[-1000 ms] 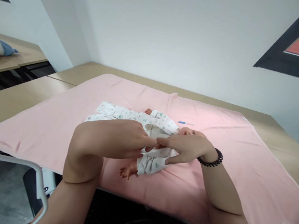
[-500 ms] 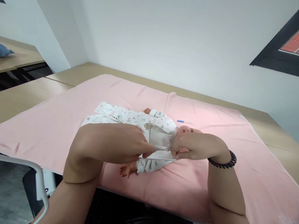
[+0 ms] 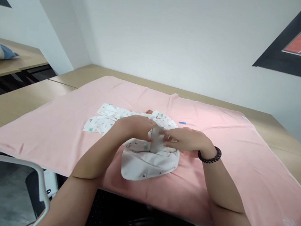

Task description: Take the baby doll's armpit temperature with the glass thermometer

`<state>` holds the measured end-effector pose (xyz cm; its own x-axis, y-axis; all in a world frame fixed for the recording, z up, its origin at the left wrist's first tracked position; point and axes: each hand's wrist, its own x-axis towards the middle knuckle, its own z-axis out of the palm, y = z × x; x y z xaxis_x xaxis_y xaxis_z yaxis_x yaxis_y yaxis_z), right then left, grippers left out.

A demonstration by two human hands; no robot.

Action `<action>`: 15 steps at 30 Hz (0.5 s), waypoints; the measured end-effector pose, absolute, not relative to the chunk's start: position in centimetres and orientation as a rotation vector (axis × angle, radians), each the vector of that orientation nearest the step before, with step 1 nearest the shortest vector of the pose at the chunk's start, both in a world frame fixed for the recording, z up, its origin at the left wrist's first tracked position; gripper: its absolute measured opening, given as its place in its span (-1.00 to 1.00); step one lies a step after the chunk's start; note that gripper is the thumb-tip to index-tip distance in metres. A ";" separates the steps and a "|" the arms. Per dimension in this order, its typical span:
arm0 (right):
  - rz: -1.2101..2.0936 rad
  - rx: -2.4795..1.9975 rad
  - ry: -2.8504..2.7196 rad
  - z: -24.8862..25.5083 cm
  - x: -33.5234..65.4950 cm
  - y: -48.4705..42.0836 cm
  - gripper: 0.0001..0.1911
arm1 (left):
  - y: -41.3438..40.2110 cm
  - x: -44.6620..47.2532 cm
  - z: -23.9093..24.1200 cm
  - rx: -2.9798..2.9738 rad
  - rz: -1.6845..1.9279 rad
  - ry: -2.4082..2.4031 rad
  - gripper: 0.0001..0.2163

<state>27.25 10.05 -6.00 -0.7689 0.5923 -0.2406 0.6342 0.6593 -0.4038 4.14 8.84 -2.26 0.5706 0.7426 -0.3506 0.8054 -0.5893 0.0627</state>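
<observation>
A smooth, round-edged white garment flap (image 3: 147,167) lies spread on the pink blanket (image 3: 205,202), lower centre. Above it, left hand (image 3: 140,127) and right hand (image 3: 184,139) curve their fingers over a doll (image 3: 158,142) in printed clothes, mid-frame, partly hiding it; whether either pinches cloth cannot be told. Beyond lies a slim blue-ended stick (image 3: 182,123).

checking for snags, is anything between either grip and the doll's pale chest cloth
Nothing visible: the left grip and right grip are close over the pale chest cloth, and the near flap of the printed outfit lies spread outward.
</observation>
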 end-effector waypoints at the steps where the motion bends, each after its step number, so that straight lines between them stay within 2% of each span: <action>1: -0.633 1.133 2.826 -6.2 27.2 10.1 -0.53 | 9.3 4.2 -2.5 2.603 -0.391 1.431 -0.53; 4: -0.188 1.679 2.837 -6.5 27.5 10.7 -0.37 | 10.2 4.1 -3.1 2.576 -0.234 1.992 -0.20; 7: 0.055 2.056 2.729 -6.5 29.0 12.1 -0.31 | 10.6 3.9 -3.4 2.400 -0.234 2.278 -0.15; 11: -0.069 2.115 2.688 -7.2 33.5 15.4 -0.38 | 10.9 4.0 -3.6 2.465 -0.329 2.122 -0.23; 15: -0.427 2.026 2.596 -9.6 38.6 18.8 -0.47 | 11.7 4.4 -4.3 2.566 -0.381 1.568 -0.33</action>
